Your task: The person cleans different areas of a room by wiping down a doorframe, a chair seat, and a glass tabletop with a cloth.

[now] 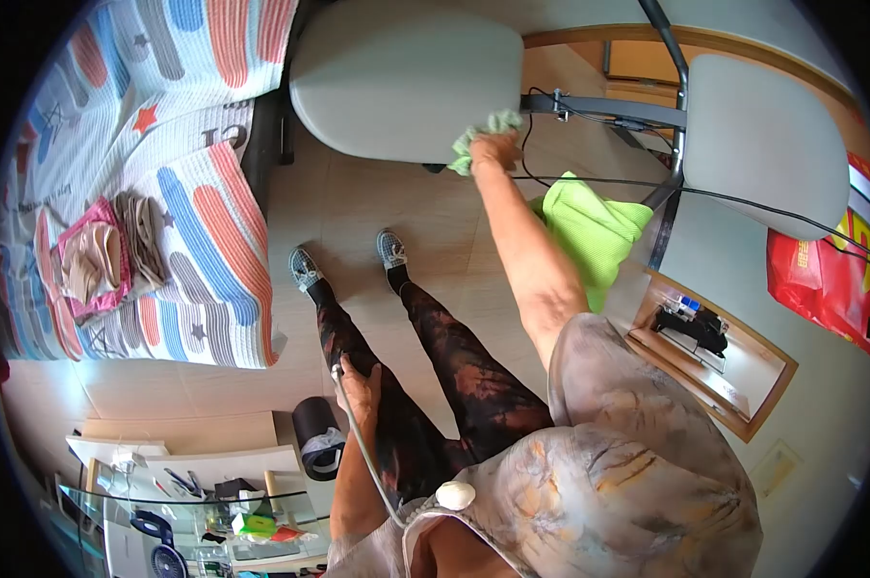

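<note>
My right hand [495,152] is closed round a crumpled pale green cloth [462,154], pressed at the near edge of a grey padded seat [406,82]. Beyond it a dark metal frame [603,108] links that seat to a second grey pad [767,144]. Beside my right forearm hangs a bright green cloth [594,231], close to a black cord [724,193]. My left hand [360,390] rests against my leg near the knee. A pale cable [358,438] runs along it up to the fingers; I cannot see whether they grip it.
A bed with a striped cover [213,222] is at the left, with folded clothes [98,255] on it. Below are a black bin [314,424] and a cluttered glass-topped desk [295,506]. At the right are a red bag [810,275] and a wood-framed recess [781,371].
</note>
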Motion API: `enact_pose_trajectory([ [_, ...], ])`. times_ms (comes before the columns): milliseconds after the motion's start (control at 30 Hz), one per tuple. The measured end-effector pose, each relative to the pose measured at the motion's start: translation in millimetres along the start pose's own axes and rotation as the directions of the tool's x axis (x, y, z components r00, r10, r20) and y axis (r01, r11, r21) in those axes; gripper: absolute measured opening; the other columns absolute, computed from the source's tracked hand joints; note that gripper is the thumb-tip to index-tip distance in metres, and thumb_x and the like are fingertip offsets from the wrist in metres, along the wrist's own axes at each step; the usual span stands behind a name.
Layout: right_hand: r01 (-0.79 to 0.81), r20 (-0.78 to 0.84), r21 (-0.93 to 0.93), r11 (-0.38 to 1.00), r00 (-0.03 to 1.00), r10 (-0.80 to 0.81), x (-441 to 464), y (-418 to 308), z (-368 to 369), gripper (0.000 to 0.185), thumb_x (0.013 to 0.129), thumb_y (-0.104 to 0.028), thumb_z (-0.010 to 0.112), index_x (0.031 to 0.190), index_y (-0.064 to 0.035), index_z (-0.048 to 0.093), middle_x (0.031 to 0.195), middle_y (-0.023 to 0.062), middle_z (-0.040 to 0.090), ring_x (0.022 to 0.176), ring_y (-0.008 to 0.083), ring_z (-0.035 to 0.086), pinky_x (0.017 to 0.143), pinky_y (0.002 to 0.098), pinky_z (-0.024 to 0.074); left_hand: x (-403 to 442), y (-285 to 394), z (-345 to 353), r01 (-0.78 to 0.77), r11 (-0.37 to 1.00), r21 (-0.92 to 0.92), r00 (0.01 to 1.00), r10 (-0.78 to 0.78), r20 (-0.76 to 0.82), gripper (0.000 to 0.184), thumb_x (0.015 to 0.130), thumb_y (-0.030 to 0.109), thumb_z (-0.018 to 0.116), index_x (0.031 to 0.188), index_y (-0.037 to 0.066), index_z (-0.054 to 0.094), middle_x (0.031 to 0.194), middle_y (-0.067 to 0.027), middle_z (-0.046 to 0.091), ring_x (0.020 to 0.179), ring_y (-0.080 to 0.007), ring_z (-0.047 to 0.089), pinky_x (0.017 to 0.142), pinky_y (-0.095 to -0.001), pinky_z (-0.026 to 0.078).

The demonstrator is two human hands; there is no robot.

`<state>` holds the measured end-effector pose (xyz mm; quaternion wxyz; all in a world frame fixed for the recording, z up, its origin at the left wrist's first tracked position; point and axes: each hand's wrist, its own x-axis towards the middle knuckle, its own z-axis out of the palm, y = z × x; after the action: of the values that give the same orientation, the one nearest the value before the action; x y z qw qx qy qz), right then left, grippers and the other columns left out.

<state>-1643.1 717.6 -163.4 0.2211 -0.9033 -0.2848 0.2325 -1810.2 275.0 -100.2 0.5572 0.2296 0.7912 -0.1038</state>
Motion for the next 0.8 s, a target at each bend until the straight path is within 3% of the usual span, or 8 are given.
enact_pose_trajectory([
  [100,0.624,0.121,-0.276,0.731,0.777,-0.618,-79.6,4.1,19.4,0.062,0.073,-0.001,0.068,0.130,-0.0105,0.045,0.129,0.0227,0.041,0.118,0.0422,0.045,0.092,0.0481,0.0475,-2.9,-2.0,-3.6,0.005,1.000,-0.005,1.000,-0.005,0.028,0.081,0.076,0.050,0.071,0.141,0.013,0.038,0.133,-0.0306,0.045,0.113,-0.0450,0.055,0.093,-0.0481,0.048],
  [167,0.593,0.143,-0.164,0.788,0.805,-0.576,-145.0,-14.5,30.4,0.061,0.069,0.002,0.067,0.126,-0.0122,0.049,0.125,0.0204,0.044,0.115,0.0421,0.044,0.093,0.0490,0.0425,4.7,-9.2,5.3,0.010,1.000,-0.027,0.998,-0.008,0.066,0.080,0.079,0.048,0.070,0.143,0.015,0.036,0.135,-0.0315,0.042,0.114,-0.0478,0.053,0.093,-0.0492,0.048],
  [300,0.866,0.269,0.053,0.497,0.467,-0.843,-213.3,-18.3,61.7,0.058,0.066,0.006,0.066,0.120,-0.0127,0.056,0.120,0.0181,0.045,0.110,0.0369,0.045,0.092,0.0468,0.0420,-0.1,3.4,-9.2,0.052,0.999,-0.009,0.995,-0.051,0.083,0.082,0.075,0.052,0.071,0.141,0.016,0.039,0.133,-0.0267,0.046,0.114,-0.0420,0.055,0.095,-0.0474,0.047],
  [433,0.686,0.631,0.445,0.575,0.216,-0.745,-246.0,-24.7,81.6,0.043,0.071,-0.004,0.064,0.113,-0.0066,0.062,0.104,0.0168,0.057,0.103,0.0308,0.055,0.090,0.0406,0.0456,4.6,-7.3,5.8,0.009,1.000,0.012,1.000,-0.009,-0.017,0.085,0.074,0.053,0.072,0.143,0.017,0.038,0.131,-0.0245,0.047,0.113,-0.0422,0.056,0.094,-0.0480,0.047],
  [500,0.400,0.724,0.563,0.723,0.183,-0.665,-251.6,-34.0,66.3,0.045,0.072,-0.005,0.063,0.116,-0.0016,0.060,0.107,0.0179,0.060,0.101,0.0258,0.058,0.089,0.0384,0.0468,-1.9,1.6,-7.7,0.043,0.995,-0.094,0.998,-0.040,0.042,0.086,0.072,0.046,0.076,0.142,0.013,0.038,0.137,-0.0311,0.041,0.118,-0.0460,0.051,0.098,-0.0479,0.045],
  [600,0.376,0.720,0.499,0.781,0.321,-0.615,-219.5,-30.2,47.5,0.050,0.073,-0.004,0.067,0.121,0.0002,0.056,0.100,0.0088,0.065,0.086,0.0164,0.063,0.076,0.0303,0.0534,0.9,-10.9,0.1,0.018,0.995,-0.097,0.996,-0.010,0.091,0.086,0.076,0.050,0.072,0.143,0.013,0.034,0.137,-0.0287,0.040,0.115,-0.0473,0.053,0.091,-0.0510,0.049],
  [633,0.150,0.812,0.451,0.880,0.339,-0.475,-207.7,-48.9,25.3,0.048,0.078,-0.003,0.067,0.124,0.0002,0.053,0.102,0.0087,0.065,0.087,0.0159,0.063,0.078,0.0308,0.0539,7.9,-24.0,21.2,-0.024,0.999,-0.043,1.000,0.024,0.003,0.084,0.076,0.053,0.070,0.142,0.015,0.035,0.134,-0.0261,0.042,0.111,-0.0473,0.055,0.090,-0.0519,0.049],
  [800,0.580,0.450,0.313,0.752,0.607,-0.655,-84.4,-90.7,28.1,0.044,0.080,-0.003,0.062,0.123,-0.0055,0.055,0.107,0.0137,0.065,0.095,0.0240,0.063,0.083,0.0342,0.0511,-5.0,-22.7,-8.4,0.030,0.957,-0.289,0.999,-0.039,-0.023,0.072,0.079,0.048,0.070,0.136,0.012,0.046,0.127,-0.0249,0.055,0.113,-0.0373,0.058,0.094,-0.0453,0.047],
])
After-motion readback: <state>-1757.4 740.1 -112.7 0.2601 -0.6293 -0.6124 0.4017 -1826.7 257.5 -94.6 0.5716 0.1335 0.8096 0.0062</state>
